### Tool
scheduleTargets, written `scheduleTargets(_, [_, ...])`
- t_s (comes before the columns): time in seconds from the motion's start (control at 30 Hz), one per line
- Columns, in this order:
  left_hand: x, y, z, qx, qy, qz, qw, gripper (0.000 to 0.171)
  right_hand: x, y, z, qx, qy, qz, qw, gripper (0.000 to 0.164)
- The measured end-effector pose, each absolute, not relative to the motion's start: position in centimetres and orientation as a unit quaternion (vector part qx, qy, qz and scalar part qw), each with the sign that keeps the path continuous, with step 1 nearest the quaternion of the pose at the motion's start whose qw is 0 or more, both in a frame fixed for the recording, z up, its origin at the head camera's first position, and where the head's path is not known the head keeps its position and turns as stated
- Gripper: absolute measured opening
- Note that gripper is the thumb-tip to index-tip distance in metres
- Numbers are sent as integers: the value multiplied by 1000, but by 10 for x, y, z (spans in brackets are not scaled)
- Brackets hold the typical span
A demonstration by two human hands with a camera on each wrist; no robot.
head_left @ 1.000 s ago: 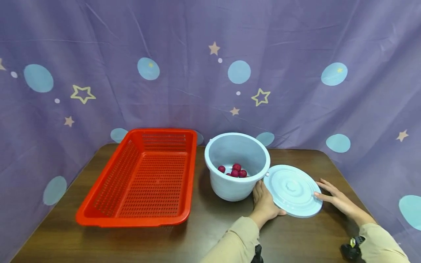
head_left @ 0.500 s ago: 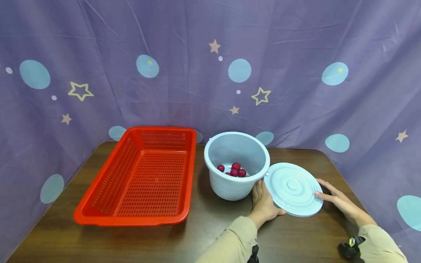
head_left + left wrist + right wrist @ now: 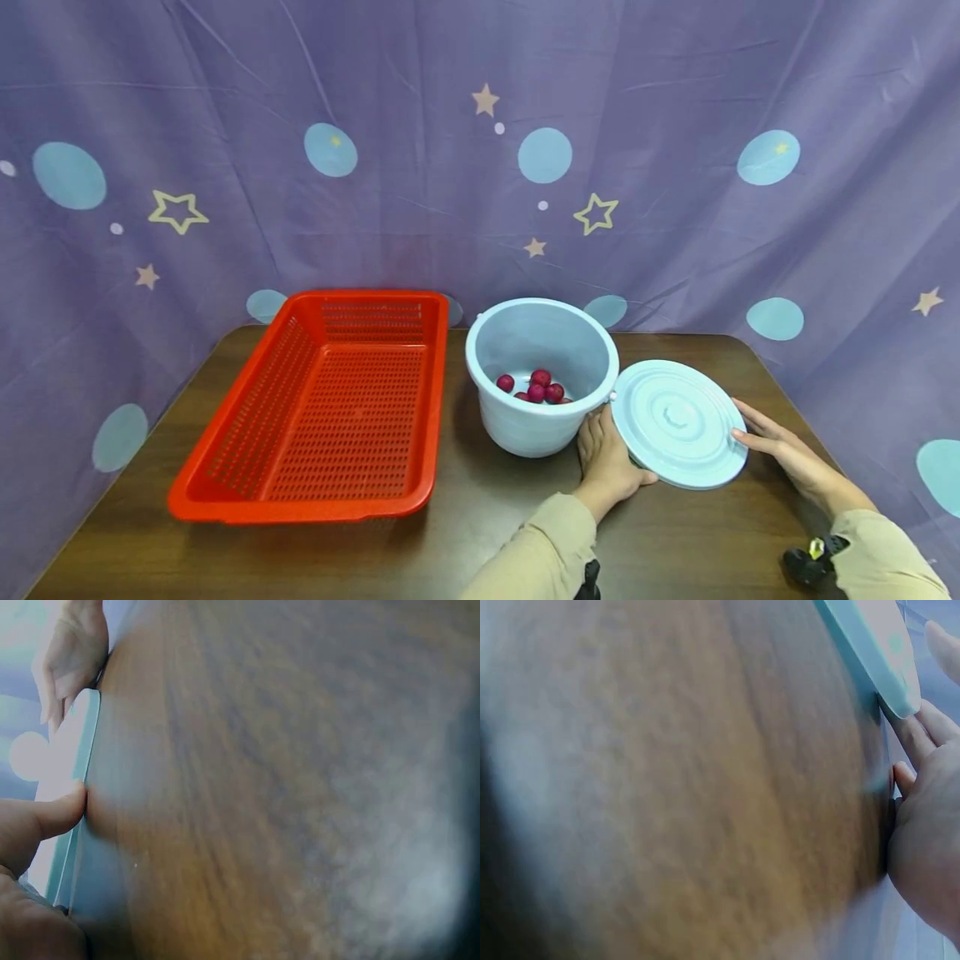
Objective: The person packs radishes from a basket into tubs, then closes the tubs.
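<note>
A pale blue bucket lid [image 3: 678, 417] lies to the right of the pale blue bucket [image 3: 528, 429], its far left edge close to the bucket's rim. My left hand [image 3: 609, 462] is between them, thumb on the lid's near edge and fingers along its left side by the bucket wall. My right hand [image 3: 798, 467] holds the opposite edge, its thumb over the rim and fingers stretched along the far right side. In the right wrist view, the fingers [image 3: 930, 724] reach under the lid's edge. Several small, round, dark-red things [image 3: 536, 392] lie in the bucket.
A red perforated plastic basket [image 3: 300, 508] stands on the left of the brown wooden table [image 3: 360, 558]. A purple curtain [image 3: 420, 167] with stars and blue circles hangs behind the table.
The lid has shifted slightly right and away from me, with the right hand following it. The left hand has barely moved. Bucket and basket keep their places.
</note>
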State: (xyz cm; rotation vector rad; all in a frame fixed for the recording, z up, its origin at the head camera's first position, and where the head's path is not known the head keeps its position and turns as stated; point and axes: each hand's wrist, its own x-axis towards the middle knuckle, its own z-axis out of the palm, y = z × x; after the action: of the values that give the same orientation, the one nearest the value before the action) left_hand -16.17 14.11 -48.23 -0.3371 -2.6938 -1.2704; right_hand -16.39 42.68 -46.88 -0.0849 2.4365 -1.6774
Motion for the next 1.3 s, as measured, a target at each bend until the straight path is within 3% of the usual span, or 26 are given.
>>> scheduleTargets(0.1, [-158,140,-478,-99,-901,-417,61,119,-162,426,-468,-24,820,-564,95,77])
scheduleTargets(0.33, [-160,145,-479,-79,-919,-371,105,116,-163,419,-462,-3,852,-517,83,79])
scheduleTargets(0.53, [-159,146,-470,-89,-905,-411,65,110,-157,422,-449,-4,873,-485,55,76])
scheduleTargets(0.83, [-153,136,-464,-128,-860,-493,6,109,-137,424,-448,-36,829,-554,-70,45])
scheduleTargets(1.03, [-147,128,-456,-139,-842,-520,-25,109,-125,417,-441,-147,700,-689,-117,43])
scheduleTargets(1.13, [-144,125,-452,-148,-839,-523,-17,106,-124,412,-438,-202,600,-764,-127,46])
scheduleTargets(1.3, [-138,123,-445,-157,-827,-540,11,102,-118,400,-434,-215,541,-800,-142,49])
